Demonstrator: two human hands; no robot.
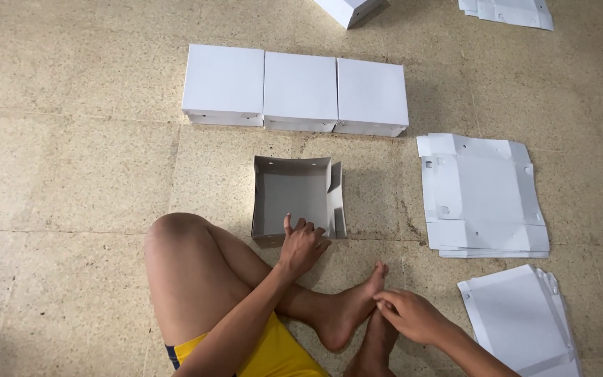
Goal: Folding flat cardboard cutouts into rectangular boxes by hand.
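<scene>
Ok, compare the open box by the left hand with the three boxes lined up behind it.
The open box shows its grey inside, with one side flap loose; the three boxes are closed, showing white tops. It stands alone under the left hand; they sit side by side, untouched. All are cardboard, similar in size, on the floor.

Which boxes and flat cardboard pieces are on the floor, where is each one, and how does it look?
Three closed boxes: in a row, top centre, white, rectangular.
Open box: centre, grey inside, left hand on its near wall.
Flat stack: right, white, unfolded.
Second flat stack: bottom right, white, beyond the right hand.
</scene>
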